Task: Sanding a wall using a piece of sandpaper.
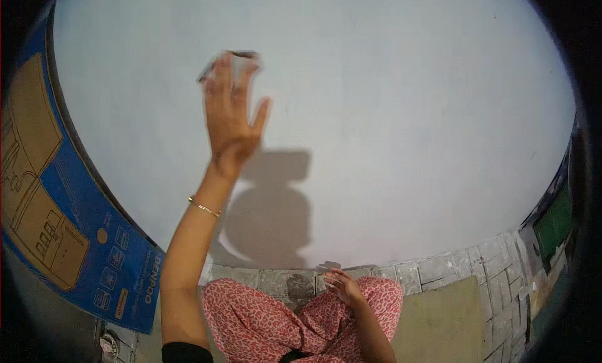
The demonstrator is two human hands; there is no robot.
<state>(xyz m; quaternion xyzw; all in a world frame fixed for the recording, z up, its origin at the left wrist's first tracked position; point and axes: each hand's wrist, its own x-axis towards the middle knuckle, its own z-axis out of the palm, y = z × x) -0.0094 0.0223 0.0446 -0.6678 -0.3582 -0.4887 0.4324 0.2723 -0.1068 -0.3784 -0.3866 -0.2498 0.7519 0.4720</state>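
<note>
My left hand is raised high against a pale, bluish-white wall. Its fingers are stretched out and the thumb stands apart. Around the fingertips shows a small, flat, greyish piece with dark edges, partly covered by the fingers. Motion blurs it, so its kind cannot be told. My right hand hangs low over my right knee, near the foot of the wall. Its fingers are loosely bent and apart, with nothing visible in them.
A blue and brown printed cardboard sheet stands along the left side. Whitish brick-like paving borders the wall's foot, with an olive-coloured mat on the floor. Dark and green items are at the far right. My crossed legs fill the lower middle.
</note>
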